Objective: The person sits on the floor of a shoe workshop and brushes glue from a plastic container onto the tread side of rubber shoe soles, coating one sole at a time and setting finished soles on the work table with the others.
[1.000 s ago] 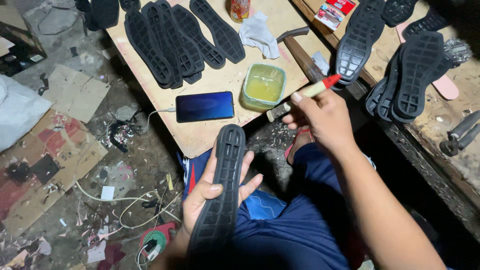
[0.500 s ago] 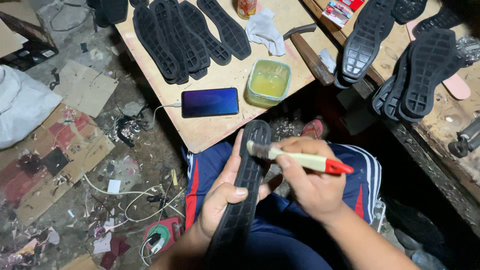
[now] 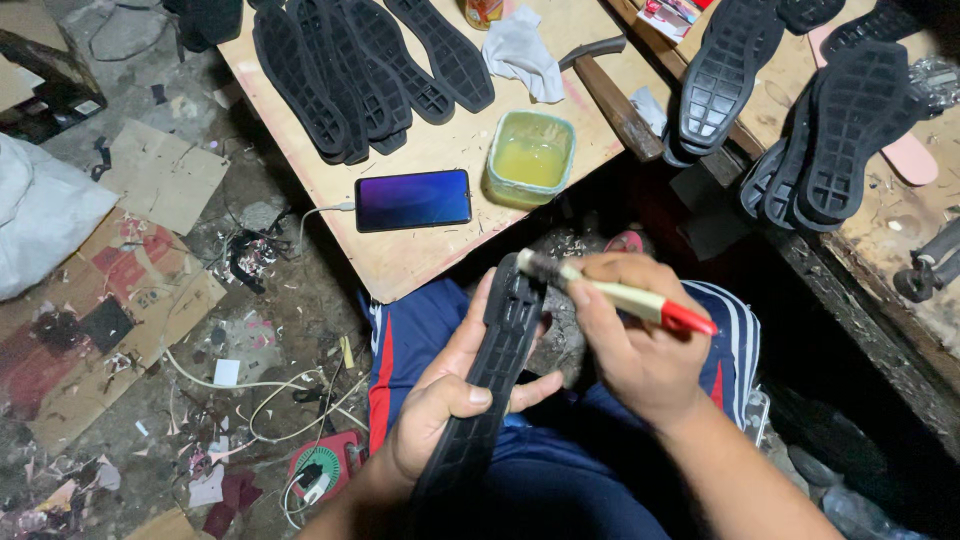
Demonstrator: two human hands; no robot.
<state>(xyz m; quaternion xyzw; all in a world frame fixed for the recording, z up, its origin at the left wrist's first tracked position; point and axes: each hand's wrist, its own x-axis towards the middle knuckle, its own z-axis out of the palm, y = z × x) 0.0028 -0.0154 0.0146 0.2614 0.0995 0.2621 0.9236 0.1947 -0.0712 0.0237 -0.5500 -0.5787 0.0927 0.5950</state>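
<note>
the left hand [image 3: 445, 400] grips the black shoe sole [image 3: 490, 385], long end pointing away. the right hand [image 3: 640, 345] pinches a glue brush [image 3: 615, 295], bristles touching the sole's top.

The person's left hand [image 3: 440, 405] and right hand [image 3: 640, 345] were bare, forearms unsleeved, and the lap wore dark blue shorts [image 3: 560, 490], possibly trousers, with a red side stripe and white stripes.
</note>
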